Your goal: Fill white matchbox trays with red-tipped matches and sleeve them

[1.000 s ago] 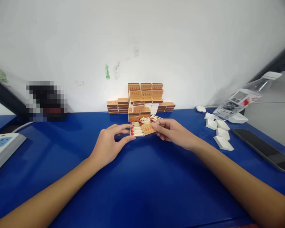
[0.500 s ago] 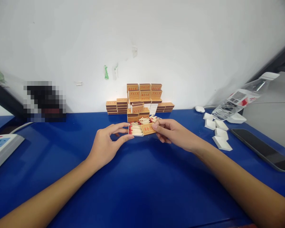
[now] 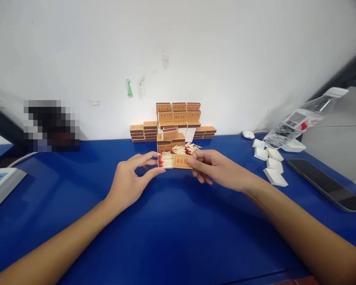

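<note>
Both hands meet just in front of the stack of matchboxes [image 3: 175, 118] at the wall. Left hand [image 3: 130, 184] pinches the tray [image 3: 165, 160], full of red-tipped matches, between thumb and fingertips. Right hand [image 3: 216, 168] is closed around the orange sleeve [image 3: 182, 161]. The tray sits partly inside the sleeve, just above the blue surface [image 3: 178, 229], with loose matches [image 3: 185, 149] between it and the stack. By the look of it, tray and sleeve are mid-slide; further travel calls for a level tray and a straight, gentle push. Empty white trays [image 3: 271, 166] lie well right of the stack.
</note>
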Motion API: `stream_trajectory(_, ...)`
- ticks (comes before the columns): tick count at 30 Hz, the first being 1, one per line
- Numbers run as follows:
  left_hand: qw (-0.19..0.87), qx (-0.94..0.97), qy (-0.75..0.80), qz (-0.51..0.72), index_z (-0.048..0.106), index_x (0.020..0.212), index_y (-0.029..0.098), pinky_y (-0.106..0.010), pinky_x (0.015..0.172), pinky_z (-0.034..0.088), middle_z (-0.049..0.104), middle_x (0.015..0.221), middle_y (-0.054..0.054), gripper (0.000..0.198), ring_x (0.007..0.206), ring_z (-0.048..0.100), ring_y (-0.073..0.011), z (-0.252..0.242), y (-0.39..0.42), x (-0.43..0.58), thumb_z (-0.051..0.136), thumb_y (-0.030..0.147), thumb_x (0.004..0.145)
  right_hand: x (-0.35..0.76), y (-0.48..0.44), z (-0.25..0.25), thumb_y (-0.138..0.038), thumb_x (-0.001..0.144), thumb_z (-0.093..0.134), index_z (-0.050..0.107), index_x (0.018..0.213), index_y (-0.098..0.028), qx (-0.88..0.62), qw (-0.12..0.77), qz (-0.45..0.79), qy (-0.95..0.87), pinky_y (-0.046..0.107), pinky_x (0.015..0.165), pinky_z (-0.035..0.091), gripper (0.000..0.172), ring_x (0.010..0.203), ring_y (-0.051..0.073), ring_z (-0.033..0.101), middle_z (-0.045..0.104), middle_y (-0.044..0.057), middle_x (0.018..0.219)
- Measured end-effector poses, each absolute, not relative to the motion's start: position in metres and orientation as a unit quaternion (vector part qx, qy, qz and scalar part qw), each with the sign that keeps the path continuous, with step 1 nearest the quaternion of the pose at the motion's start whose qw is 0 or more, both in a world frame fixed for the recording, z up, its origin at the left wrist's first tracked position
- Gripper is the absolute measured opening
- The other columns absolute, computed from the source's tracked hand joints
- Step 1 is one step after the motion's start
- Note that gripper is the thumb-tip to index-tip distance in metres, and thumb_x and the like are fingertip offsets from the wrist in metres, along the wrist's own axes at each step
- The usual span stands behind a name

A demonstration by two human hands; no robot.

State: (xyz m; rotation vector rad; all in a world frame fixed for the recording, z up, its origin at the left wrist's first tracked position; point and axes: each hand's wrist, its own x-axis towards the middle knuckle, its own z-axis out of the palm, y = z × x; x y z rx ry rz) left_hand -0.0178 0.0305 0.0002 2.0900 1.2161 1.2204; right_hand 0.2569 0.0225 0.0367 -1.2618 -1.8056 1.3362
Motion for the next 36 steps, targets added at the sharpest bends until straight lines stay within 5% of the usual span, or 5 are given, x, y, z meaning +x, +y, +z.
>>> stream_trajectory(14,0.265,0.735,0.43,0.454,0.081,0.114,0.024,-0.035,0.08,0.066,0.085,0.098,-0.003,0.036,0.088,0.079,-0.0236,0.008,0.03,-0.016,0.086,0.045,0.084,0.242,0.021,0.023,-0.068,0.096,0.064,0.05,0.112,-0.026,-0.454,0.379,0.487,-0.643,0.025,0.043,0.046,0.047,0.061,0.016,0.065,0.068,0.0,0.084)
stream_trajectory(19,0.234,0.669,0.469,0.526,0.08,0.12,0.022,-0.038,0.084,0.067,0.085,0.101,-0.005,0.041,0.09,0.081,-0.0249,0.008,0.028,-0.012,0.086,0.043,0.085,0.227,0.012,0.016,-0.074,0.101,0.048,0.055,0.138,-0.029,-0.53,0.556,0.386,-0.511,0.044,0.092,0.063,0.059,0.138,0.031,0.057,0.056,0.014,0.152)
stream_trajectory(22,0.257,0.676,0.446,0.527,0.081,0.119,0.022,-0.041,0.094,0.067,0.085,0.109,-0.006,0.04,0.099,0.082,-0.0264,0.006,0.024,-0.009,0.088,0.041,0.084,0.208,-0.007,0.011,-0.078,0.101,0.042,0.035,0.164,-0.039,-0.443,0.477,0.486,-0.583,0.055,0.114,0.051,0.075,0.154,0.034,0.041,0.037,0.007,0.173)
stream_trajectory(24,0.275,0.696,0.427,0.508,0.081,0.119,0.023,-0.041,0.097,0.066,0.084,0.112,-0.006,0.038,0.101,0.082,-0.0259,0.005,0.022,-0.007,0.088,0.039,0.085,0.199,-0.017,0.009,-0.076,0.102,0.043,0.014,0.171,-0.046,-0.398,0.434,0.544,-0.598,0.059,0.117,0.049,0.081,0.156,0.033,0.039,0.026,0.002,0.178)
stream_trajectory(36,0.205,0.746,0.396,0.495,0.082,0.113,0.027,-0.041,0.093,0.064,0.085,0.099,-0.004,0.036,0.092,0.081,-0.0247,0.001,0.017,-0.013,0.088,0.047,0.084,0.192,-0.029,0.016,-0.081,0.099,0.041,-0.001,0.173,-0.043,-0.421,0.382,0.579,-0.584,0.062,0.121,0.043,0.093,0.136,0.033,0.061,0.019,0.006,0.18)
